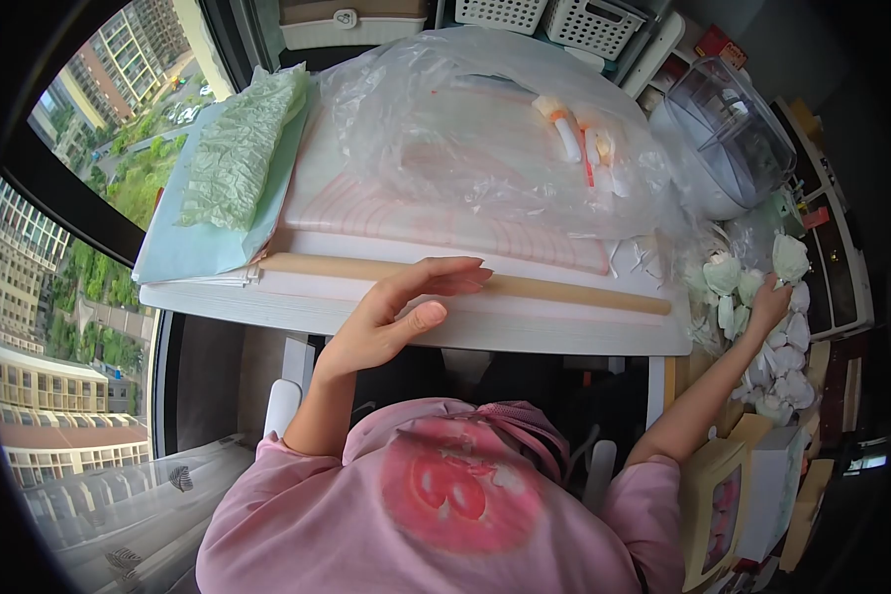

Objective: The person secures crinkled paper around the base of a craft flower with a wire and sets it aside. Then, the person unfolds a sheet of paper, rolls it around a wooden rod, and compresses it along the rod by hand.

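Observation:
My left hand (396, 307) hovers over the front part of the white table (564, 335), with its fingers stretched out and the thumb apart. Nothing is in it. Close by lies a long tan wooden stick (564, 293), partly hidden by that hand. Off to the right, my right hand (770, 300) reaches into a pile of small white wrapped bundles (784, 361). Its fingers are closed at the lower end of one pale wrapped bundle (790, 257), which stands up above them.
A clear plastic sheet (416, 109) covers much of the table, with orange-and-white items (567, 134) on it. Crumpled green paper (243, 148) lies on blue sheets (163, 243) at left. A clear lidded container (728, 129) stands back right; boxes (718, 515) sit lower right.

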{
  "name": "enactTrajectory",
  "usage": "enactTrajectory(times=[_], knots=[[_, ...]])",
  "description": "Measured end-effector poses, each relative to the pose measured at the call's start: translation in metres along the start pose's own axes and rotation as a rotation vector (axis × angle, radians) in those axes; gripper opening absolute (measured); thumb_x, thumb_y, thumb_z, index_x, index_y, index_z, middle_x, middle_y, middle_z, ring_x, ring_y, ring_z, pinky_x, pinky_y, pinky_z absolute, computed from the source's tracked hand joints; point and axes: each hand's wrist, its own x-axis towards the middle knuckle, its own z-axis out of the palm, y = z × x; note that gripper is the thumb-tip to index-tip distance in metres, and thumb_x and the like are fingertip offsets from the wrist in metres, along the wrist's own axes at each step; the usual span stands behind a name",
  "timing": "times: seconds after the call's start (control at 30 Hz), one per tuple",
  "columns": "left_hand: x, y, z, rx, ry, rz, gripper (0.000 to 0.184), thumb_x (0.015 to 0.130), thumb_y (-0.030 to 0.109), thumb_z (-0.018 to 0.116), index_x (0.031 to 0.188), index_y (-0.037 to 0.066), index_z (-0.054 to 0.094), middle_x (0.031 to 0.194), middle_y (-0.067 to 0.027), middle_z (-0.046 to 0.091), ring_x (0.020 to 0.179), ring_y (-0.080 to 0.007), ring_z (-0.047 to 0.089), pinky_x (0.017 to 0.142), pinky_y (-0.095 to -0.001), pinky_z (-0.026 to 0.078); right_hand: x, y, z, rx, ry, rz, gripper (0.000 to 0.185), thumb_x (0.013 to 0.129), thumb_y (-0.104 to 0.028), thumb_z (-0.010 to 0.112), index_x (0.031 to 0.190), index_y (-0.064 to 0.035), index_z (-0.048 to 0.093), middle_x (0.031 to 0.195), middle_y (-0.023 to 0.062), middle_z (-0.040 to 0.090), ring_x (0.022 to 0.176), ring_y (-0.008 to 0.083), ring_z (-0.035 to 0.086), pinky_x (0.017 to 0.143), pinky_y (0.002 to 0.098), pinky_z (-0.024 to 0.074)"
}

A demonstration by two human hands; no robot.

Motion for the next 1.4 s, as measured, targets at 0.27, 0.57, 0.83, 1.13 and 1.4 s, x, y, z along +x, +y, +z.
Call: enactTrajectory(times=[0.27,0.57,0.83,1.13,1.4], knots=[[-0.008,0.000,-0.008,0.019,0.006,0.017,0.051,0.089,0.029,0.052,0.127,-0.003,0.043,0.119,-0.0162,0.054,0.110,-0.0229,0.053,0.096,-0.0354,0.037,-0.039,-0.021,-0.014,-0.110,0.170,0.007,0.045,0.083,-0.033,0.053,0.117,-0.0037,0.048,0.113,0.0193,0.052,0.106,0.0378,0.049,0.087,0.0517,0.0382],[-0.011,0.000,-0.009,-0.002,-0.016,-0.020,0.043,0.090,0.019,0.052,0.127,-0.001,0.044,0.118,-0.0124,0.056,0.108,-0.0192,0.053,0.092,-0.0313,0.040,-0.021,0.017,-0.025,-0.249,0.199,0.290,0.043,0.082,-0.028,0.051,0.115,0.0006,0.048,0.112,0.0212,0.052,0.102,0.0395,0.051,0.083,0.0494,0.0430],[-0.009,0.014,-0.018,0.159,0.054,0.036,0.045,0.090,0.026,0.052,0.122,-0.005,0.048,0.114,-0.0164,0.057,0.108,-0.0237,0.053,0.095,-0.0359,0.037,-0.031,0.014,-0.016,-0.366,0.009,0.319,0.050,0.084,-0.028,0.046,0.128,-0.0075,0.040,0.121,0.0181,0.049,0.110,0.0405,0.047,0.086,0.0545,0.0401],[-0.021,0.062,-0.118,1.553,0.984,0.189,0.035,0.080,0.023,0.065,0.108,0.003,0.058,0.113,-0.0147,0.055,0.106,-0.0315,0.048,0.087,-0.0399,0.040,-0.014,0.023,-0.032,-0.326,0.043,0.211,0.053,0.085,-0.041,0.048,0.128,-0.0114,0.044,0.124,0.0138,0.050,0.113,0.0380,0.046,0.086,0.0559,0.0389],[-0.025,0.032,-0.139,1.747,0.855,-0.311,0.065,0.076,0.033,0.067,0.127,0.005,0.040,0.132,-0.0244,0.035,0.125,-0.0431,0.031,0.090,-0.0573,0.036,-0.012,0.017,-0.054,0.004,0.264,-0.173,0.053,0.084,-0.044,0.055,0.124,-0.0082,0.050,0.121,0.0172,0.052,0.111,0.0341,0.048,0.092,0.0421,0.0373]])
